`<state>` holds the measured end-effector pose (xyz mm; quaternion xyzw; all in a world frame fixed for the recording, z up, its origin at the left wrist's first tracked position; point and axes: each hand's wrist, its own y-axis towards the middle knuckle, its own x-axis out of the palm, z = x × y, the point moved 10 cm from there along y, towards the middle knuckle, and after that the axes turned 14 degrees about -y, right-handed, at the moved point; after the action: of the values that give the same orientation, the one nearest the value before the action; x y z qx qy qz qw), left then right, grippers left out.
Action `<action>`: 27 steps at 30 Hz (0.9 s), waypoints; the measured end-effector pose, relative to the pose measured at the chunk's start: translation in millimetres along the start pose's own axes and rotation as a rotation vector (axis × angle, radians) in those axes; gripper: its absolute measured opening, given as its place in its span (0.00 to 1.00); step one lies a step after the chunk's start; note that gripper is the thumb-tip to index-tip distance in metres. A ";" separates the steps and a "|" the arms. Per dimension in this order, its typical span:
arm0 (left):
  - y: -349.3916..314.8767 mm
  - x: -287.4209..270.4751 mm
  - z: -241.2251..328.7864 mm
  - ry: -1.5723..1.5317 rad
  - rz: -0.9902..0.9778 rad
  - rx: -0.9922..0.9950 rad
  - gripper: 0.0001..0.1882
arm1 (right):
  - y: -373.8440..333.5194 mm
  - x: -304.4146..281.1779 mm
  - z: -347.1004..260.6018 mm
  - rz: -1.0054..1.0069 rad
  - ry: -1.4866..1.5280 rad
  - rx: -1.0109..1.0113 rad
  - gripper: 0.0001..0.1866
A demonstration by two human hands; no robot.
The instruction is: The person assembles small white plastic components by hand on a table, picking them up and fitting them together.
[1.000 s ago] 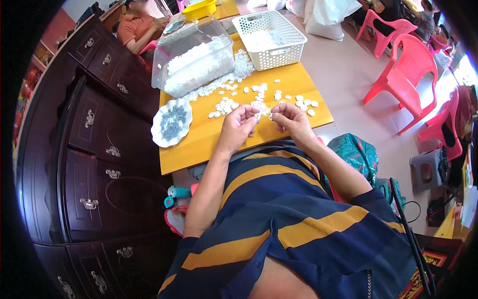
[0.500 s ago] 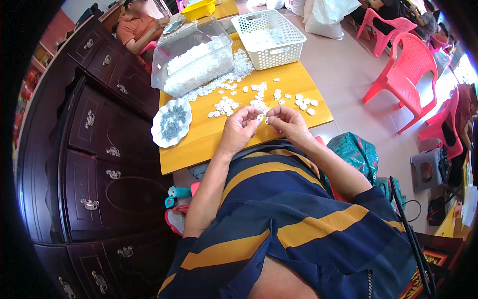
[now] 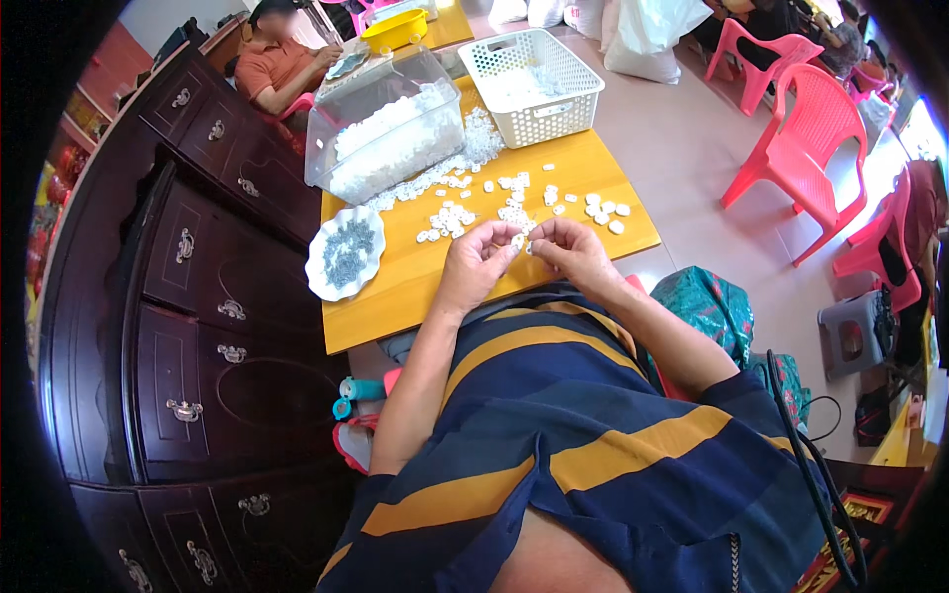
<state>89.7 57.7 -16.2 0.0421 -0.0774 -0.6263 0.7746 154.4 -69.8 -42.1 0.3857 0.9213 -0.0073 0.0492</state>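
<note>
Now closer together, left hand and right hand each clamp a white piece between fingertips.

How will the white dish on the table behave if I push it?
The dish would probably slide rather than tip, looking wide and shallow. It seems stiff, its wavy rim keeping shape. The loose grey pieces inside might shift or spill if jolted.

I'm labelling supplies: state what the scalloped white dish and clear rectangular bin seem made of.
Scalloped white dish: smooth, probably plastic from its evenly fluted rim, though possibly ceramic. Clear rectangular bin: likely glossy plastic, given its transparent, bright-edged walls.
</note>
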 end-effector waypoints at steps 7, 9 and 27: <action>-1.3 2.4 0.4 -0.040 0.002 -0.014 0.10 | -0.8 -0.4 1.1 -0.011 0.015 0.010 0.05; -2.3 2.0 0.0 -0.049 0.007 -0.030 0.10 | 0.3 0.6 3.9 -0.017 0.015 0.027 0.05; -4.6 11.2 7.3 0.087 -0.037 0.007 0.10 | -1.1 2.0 14.7 -0.035 0.024 0.138 0.07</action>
<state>86.3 46.0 -9.0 0.0734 -0.0448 -0.6378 0.7654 153.5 -69.8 -57.0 0.3719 0.9258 -0.0673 0.0113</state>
